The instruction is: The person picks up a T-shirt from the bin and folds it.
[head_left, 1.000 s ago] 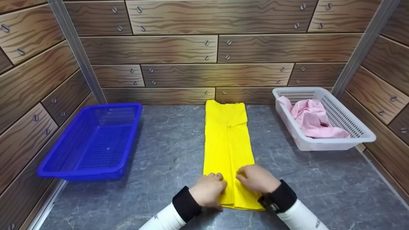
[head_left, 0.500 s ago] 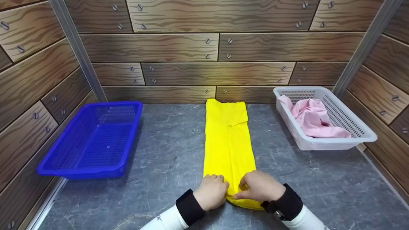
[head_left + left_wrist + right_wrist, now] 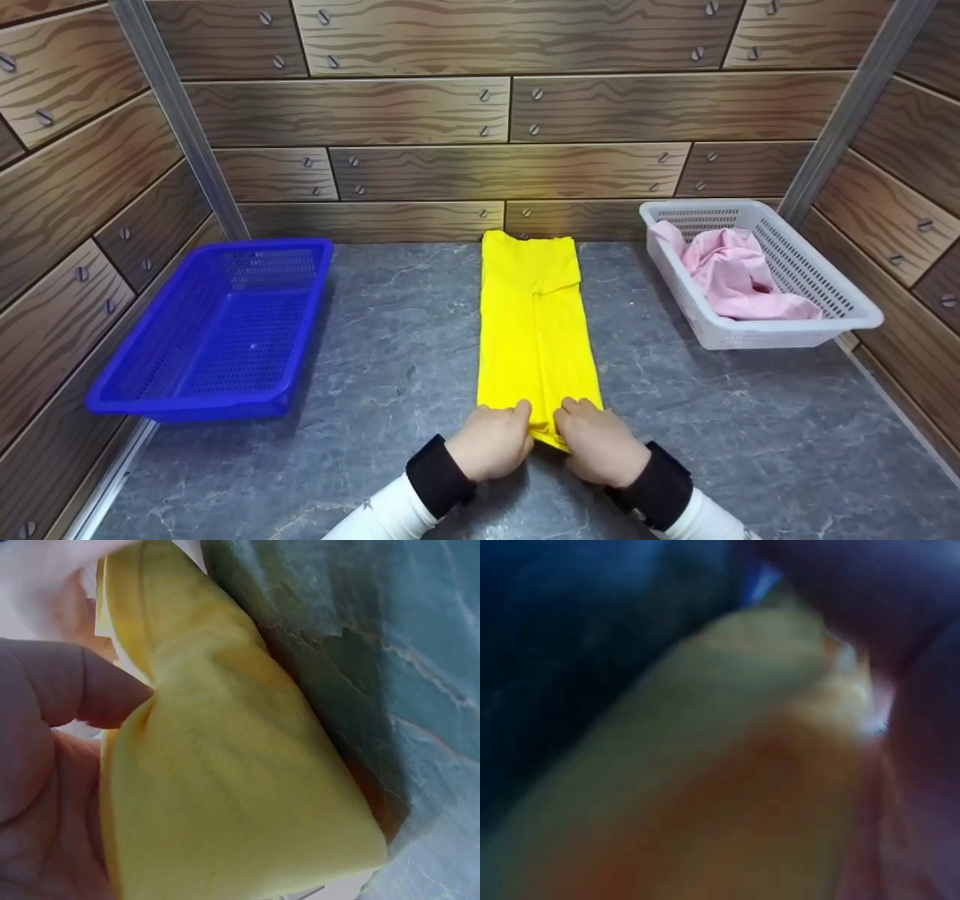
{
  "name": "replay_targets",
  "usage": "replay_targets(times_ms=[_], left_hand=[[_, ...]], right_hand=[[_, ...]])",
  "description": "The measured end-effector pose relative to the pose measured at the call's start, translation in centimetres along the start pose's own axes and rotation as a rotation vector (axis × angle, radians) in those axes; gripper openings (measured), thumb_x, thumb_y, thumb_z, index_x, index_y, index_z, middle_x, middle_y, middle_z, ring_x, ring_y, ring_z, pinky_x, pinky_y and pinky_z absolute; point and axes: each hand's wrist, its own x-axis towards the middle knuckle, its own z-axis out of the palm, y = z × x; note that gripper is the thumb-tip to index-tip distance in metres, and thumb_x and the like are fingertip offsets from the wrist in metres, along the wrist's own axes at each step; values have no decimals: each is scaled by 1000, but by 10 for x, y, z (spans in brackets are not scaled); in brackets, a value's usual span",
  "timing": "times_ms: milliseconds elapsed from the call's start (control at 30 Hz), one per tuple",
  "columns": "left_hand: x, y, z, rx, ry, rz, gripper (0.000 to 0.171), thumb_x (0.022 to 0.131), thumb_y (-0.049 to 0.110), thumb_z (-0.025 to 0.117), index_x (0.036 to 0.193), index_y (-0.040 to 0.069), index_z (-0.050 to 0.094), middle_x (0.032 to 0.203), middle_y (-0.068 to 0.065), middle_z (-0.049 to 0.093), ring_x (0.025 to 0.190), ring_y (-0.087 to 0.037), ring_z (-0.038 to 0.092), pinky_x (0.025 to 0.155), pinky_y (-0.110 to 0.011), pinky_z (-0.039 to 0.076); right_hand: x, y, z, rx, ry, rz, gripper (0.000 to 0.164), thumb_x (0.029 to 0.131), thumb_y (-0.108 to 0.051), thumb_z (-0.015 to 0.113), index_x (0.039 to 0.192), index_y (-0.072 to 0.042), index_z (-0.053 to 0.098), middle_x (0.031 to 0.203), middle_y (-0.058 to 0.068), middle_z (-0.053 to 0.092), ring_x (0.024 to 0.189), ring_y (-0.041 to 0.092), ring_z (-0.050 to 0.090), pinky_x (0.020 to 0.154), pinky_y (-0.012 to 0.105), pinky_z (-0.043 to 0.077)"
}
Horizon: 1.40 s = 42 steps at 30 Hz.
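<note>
Pinching the near edge of the yellow cloth (image 3: pixel 525 337) in the grip of both left hand (image 3: pixel 491 441) and right hand (image 3: pixel 604 446) (badly blurred in the right wrist view). Stretched along the grey tabletop (image 3: pixel 397 330) to a far edge close to the back wall (image 3: pixel 420 112). Flanked by room on both sides, well apart from blue basket (image 3: pixel 240 337) and white basket (image 3: pixel 761 337).

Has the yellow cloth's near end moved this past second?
Yes, the cloth's near end moved up the picture, closer to level with the blue basket's near rim.
</note>
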Motion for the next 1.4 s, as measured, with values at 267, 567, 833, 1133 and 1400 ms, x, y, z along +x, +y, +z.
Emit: replay_targets(times_ms=[267,567,833,1133,1400], left_hand=[[-7,7,1,40,-66,-23,37,82,36,81,103,14,60,94,0,67,84,-16,66,60,-31,46],[-9,4,-13,60,-151,-1,35,88,16,71,118,32,73,85,2,73,71,-15,65,55,-32,45],[-9,-2,-42,-207,-445,98,32,82,3,67,100,28,75,62,4,47,56,-13,42,52,-23,35],[2,-38,-53,-460,-393,12,26,89,0,58,105,14,72,88,2,69,75,-9,56,73,-23,51],[34,-86,-45,-753,-283,-147,41,95,2,54,133,9,67,138,-12,67,71,-10,48,87,-33,52]], right_hand=[[0,1,-2,-12,36,35,14,78,6,69,82,-5,62,75,5,54,65,23,52,57,40,48],[-4,7,-21,95,-88,53,21,82,8,62,81,-13,65,68,0,60,60,18,54,58,36,48],[-11,8,-37,306,-295,-107,29,72,0,64,59,-20,48,54,-14,30,48,4,27,47,22,25],[-8,30,-57,327,-234,-19,28,80,-8,65,66,-20,44,59,-13,32,50,3,33,48,21,30],[21,61,-73,351,-141,120,21,91,-24,71,75,-15,61,64,-7,47,56,9,44,53,26,40]])
